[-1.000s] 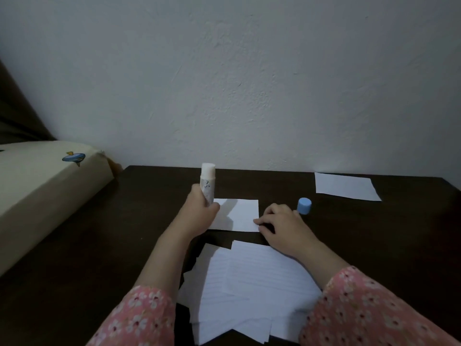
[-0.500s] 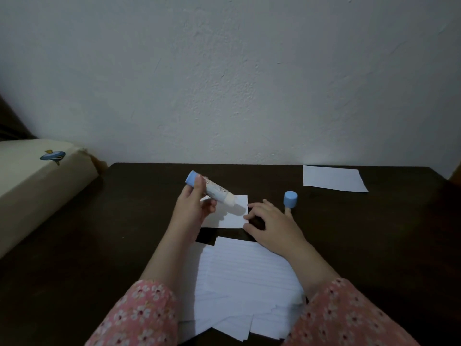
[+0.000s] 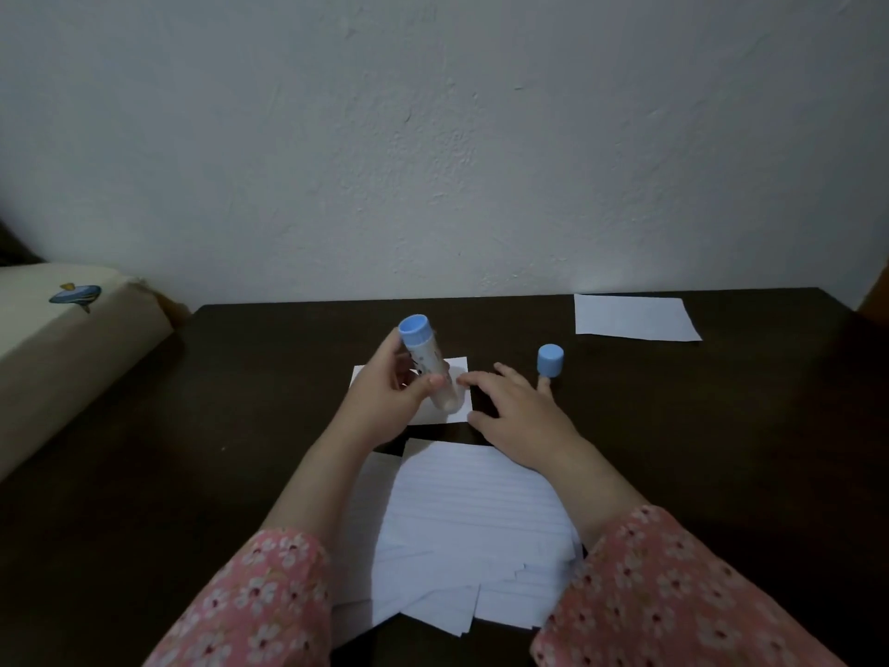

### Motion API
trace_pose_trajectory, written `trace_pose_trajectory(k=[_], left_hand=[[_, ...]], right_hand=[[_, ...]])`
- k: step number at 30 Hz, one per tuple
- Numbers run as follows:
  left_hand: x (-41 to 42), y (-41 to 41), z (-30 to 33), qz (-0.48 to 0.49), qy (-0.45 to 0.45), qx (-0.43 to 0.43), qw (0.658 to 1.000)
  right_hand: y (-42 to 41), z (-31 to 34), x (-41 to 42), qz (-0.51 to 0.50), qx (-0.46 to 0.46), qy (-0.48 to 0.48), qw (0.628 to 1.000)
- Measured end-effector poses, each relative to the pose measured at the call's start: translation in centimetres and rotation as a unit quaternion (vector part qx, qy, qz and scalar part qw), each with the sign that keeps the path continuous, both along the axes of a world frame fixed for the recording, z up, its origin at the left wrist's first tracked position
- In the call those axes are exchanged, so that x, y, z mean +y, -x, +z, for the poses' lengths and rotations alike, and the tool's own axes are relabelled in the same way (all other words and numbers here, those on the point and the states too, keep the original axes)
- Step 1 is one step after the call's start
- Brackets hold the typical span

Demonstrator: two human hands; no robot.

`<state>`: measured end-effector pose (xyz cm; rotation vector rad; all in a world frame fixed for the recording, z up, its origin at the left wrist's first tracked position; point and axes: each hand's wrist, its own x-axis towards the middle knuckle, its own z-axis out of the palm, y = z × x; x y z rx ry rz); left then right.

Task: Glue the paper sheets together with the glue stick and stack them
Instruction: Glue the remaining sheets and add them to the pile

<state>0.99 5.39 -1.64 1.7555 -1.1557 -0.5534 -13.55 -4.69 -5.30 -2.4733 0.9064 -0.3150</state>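
White small sheet (image 3: 456, 367) lies mid-worktop under the glue stick (image 3: 428, 365) — left hand (image 3: 387, 402) grip holding it tip-down, right hand (image 3: 517, 416) flat, fingers relaxed. Gluing looks barely begun — loose pile (image 3: 471, 522) remains unstacked.

Dark brown surface (image 3: 240, 426); white sheets (image 3: 471, 527), faintly lined perhaps; blue cap (image 3: 550, 360); pink floral sleeves (image 3: 673, 584).

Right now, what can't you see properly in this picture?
All in the head view:
- Left part of the small paper: hidden by the left hand.
- Tip of the glue stick: too dim and blurred to tell if it touches the paper.
- Count of sheets in the paper pile: overlapped, hidden by the sleeves.
- Cream cushion: cut off at the left edge.
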Motion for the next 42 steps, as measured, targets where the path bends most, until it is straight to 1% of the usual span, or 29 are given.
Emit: trace_pose_trajectory(k=[4,9,15,23,32,42], left_hand=[[-0.2,0.1,-0.4,-0.032,0.014,-0.014,0.999],[-0.4,0.2,-0.8,-0.042,-0.004,-0.024,0.999],[-0.7,0.1,-0.8,-0.058,-0.036,-0.074,0.995],[0.1,-0.9,-0.4,-0.032,-0.044,-0.062,0.997],[2.2,-3.9,-0.3,0.021,-0.077,-0.035,0.996],[3.5,-5.1,-0.2,0.054,-0.055,-0.008,0.997]], right_hand=[[-0.1,-0.1,-0.2,0.019,0.037,0.028,0.999],[-0.2,-0.1,-0.2,0.018,0.063,0.035,0.997],[-0.5,0.0,-0.2,0.002,0.061,0.037,0.997],[-0.8,0.1,-0.2,-0.009,0.059,0.012,0.998],[-0.9,-0.2,-0.4,-0.017,0.055,0.017,0.998],[-1.5,0.2,0.2,-0.048,0.042,-0.013,0.998]])
